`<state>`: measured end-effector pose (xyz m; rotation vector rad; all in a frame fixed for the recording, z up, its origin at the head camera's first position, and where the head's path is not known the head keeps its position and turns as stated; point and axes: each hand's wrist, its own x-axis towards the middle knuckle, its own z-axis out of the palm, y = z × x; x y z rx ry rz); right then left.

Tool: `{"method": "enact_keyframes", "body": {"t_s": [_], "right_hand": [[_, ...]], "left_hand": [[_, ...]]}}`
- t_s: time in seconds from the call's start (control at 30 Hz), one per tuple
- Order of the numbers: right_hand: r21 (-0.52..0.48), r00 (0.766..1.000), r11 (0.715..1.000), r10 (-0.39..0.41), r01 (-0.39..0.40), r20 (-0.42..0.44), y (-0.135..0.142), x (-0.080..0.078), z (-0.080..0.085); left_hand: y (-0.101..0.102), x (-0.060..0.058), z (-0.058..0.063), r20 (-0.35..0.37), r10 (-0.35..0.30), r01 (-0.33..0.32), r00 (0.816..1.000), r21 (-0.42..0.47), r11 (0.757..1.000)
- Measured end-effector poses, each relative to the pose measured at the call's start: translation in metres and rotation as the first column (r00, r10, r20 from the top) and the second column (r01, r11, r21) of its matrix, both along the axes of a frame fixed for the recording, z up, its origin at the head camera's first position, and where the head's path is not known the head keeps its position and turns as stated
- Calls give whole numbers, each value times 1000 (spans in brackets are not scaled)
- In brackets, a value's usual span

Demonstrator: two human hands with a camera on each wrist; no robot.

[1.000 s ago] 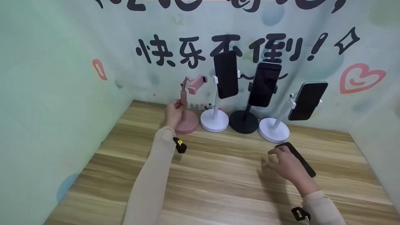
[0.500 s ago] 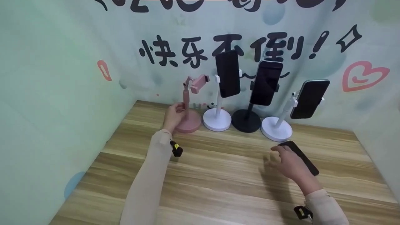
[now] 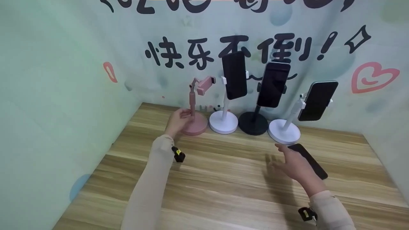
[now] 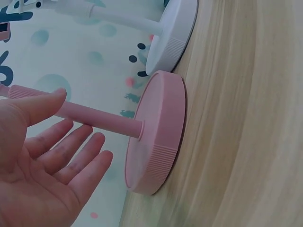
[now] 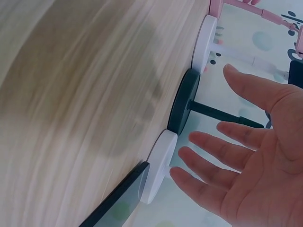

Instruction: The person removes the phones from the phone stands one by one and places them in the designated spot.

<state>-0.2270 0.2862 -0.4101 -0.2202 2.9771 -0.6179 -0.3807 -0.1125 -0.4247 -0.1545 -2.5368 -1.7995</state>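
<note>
Four stands: one pink stand [image 3: 192, 101], two white stands [image 3: 223, 124], one black stand [image 3: 253, 124]. Four phones: three mounted phones [image 3: 235, 76], one flat phone [image 3: 312, 162] on the table [image 3: 217, 182].

Pink stand: row's left end, long axis vertical, clamp [image 3: 205, 85] pointing right. Left hand [image 3: 179, 121] loosely spread around its pole [image 4: 109, 119], contact unclear. Right hand [image 3: 296, 165] spread wide near flat phone.

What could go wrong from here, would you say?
Shifting the pink stand could jostle the white stand close beside it and its phone. The loose phone lies near the rightmost stand, so lifting it might bump that. The open left hand isn't gripping the pink stand, which might wobble if nudged.
</note>
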Motion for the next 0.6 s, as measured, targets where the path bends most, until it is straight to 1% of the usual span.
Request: {"method": "enact_keyframes", "body": {"t_s": [0.13, 0.17, 0.27, 0.4, 0.6], "right_hand": [[2, 1000, 1000, 4, -4, -20, -3, -2, 1], [1, 1000, 1000, 4, -4, -20, -4, -3, 1], [-3, 999, 1000, 4, -5, -32, -6, -4, 3], [-4, 998, 1000, 11, -12, -69, -8, -5, 6], [3, 990, 999, 37, -36, -138, -11, -6, 5]], "left_hand": [[0, 4, -1, 9, -16, 16, 1000, -15, 1000], [0, 4, 0, 7, -20, 20, 1000, -32, 999], [1, 6, 0, -3, -56, 56, 998, -96, 994], [3, 9, 2, -37, -121, 114, 992, -160, 981], [6, 14, 3, -83, -161, 143, 983, -191, 971]]}}
